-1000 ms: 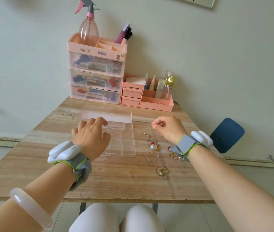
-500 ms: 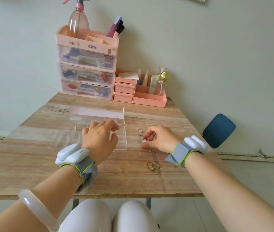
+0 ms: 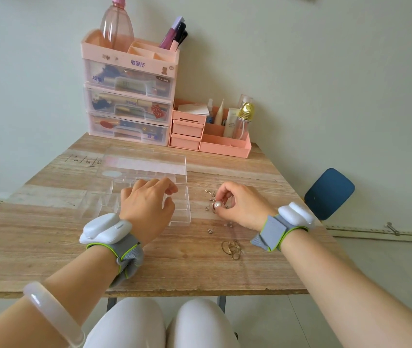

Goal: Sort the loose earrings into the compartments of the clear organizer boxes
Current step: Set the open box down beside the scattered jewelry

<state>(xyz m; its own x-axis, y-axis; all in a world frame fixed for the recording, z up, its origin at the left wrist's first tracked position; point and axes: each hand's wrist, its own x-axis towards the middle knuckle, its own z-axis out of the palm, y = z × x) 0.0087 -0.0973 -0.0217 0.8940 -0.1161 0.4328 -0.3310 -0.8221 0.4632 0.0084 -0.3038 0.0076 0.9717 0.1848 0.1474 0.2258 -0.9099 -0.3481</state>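
A clear organizer box (image 3: 182, 212) with open compartments lies on the wooden table (image 3: 49, 247), its lid (image 3: 144, 164) folded back behind it. My left hand (image 3: 149, 207) rests on the box with fingers spread, holding nothing. To the right, my right hand (image 3: 242, 207) pinches a pearl earring (image 3: 218, 204) between thumb and fingers, low over the table. Several small loose earrings (image 3: 210, 193) lie scattered around it, one stud (image 3: 210, 231) nearer me. Gold hoop earrings (image 3: 231, 248) lie closer to the front edge.
A pink drawer tower (image 3: 129, 101) with a spray bottle (image 3: 117, 23) on top stands at the back by the wall. A low pink desk organizer (image 3: 225, 144) with bottles sits beside it. A blue chair seat (image 3: 329, 193) shows beyond the table's right edge.
My right hand dropped from above the table onto the earring pile and closed on the pearl earring. My left hand stayed on the box. The view tilted down slightly.
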